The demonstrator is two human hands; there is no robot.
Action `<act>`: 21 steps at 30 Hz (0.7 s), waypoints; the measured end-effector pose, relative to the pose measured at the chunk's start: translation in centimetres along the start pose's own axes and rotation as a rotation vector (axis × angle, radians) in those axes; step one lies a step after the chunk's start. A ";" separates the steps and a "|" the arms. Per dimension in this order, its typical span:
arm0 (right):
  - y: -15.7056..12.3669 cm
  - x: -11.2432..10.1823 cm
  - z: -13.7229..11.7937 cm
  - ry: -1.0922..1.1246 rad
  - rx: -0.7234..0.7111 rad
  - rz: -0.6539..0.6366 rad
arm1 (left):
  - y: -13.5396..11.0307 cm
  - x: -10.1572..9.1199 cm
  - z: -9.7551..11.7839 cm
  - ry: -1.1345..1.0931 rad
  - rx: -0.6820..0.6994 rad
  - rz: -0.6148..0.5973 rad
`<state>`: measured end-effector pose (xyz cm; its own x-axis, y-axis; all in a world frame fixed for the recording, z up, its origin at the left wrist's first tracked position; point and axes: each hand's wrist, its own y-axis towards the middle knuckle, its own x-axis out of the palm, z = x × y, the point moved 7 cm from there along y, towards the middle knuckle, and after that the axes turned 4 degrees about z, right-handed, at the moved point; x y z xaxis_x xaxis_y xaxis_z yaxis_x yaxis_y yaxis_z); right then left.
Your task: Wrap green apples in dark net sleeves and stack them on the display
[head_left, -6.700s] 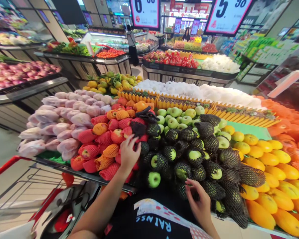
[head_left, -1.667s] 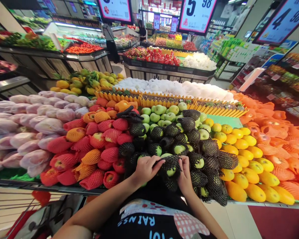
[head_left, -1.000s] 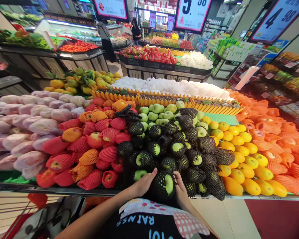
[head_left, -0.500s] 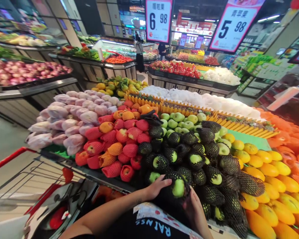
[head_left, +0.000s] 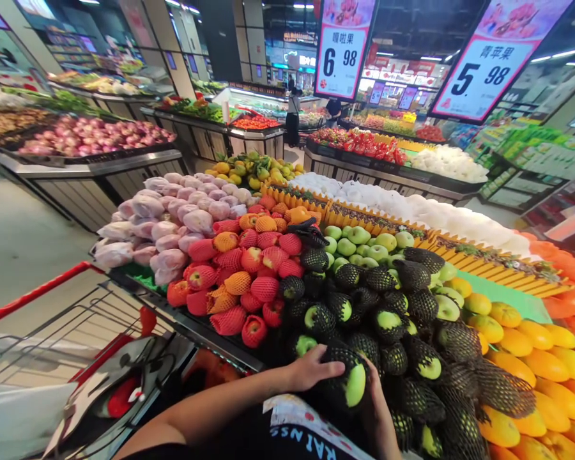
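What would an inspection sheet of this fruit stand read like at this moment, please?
Surface: sloped display stand, piled with fruit to its front rim.
Job's things: netted green apple at the front of the black-netted pile, held between both hands.
Clutter: red-netted apples, pink-wrapped fruit, bare green apples, yellow fruit; red shopping cart at the left.
Grippers: left hand laid over the apple's top, fingers curled on the net; right hand cupping its right side.
Cables: nothing seen.
Surroundings: 6.98 sign and 5.98 sign overhead; other produce stands behind; a person far down the aisle.
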<state>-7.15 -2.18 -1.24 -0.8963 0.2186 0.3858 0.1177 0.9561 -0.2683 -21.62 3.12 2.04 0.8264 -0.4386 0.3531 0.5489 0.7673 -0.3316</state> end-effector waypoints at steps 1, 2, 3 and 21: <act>-0.3 0.3 -0.5 -0.021 -0.045 -0.019 | 0.0 0.0 0.8 0.096 0.045 0.008; -0.6 0.6 -1.1 -0.058 -0.100 -0.041 | -0.1 -0.1 1.5 0.198 0.091 0.017; -1.1 1.0 -1.6 -0.118 -0.158 -0.062 | -0.2 -0.1 2.2 0.301 0.126 0.029; -0.6 0.5 -4.8 -0.569 -0.230 0.137 | 0.1 0.6 4.9 0.654 0.244 -0.195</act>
<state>-5.61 -1.74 3.31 -0.9462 0.2645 -0.1862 0.2798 0.9581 -0.0610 -21.72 5.22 6.48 0.6644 -0.7094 -0.2353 0.7132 0.6959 -0.0843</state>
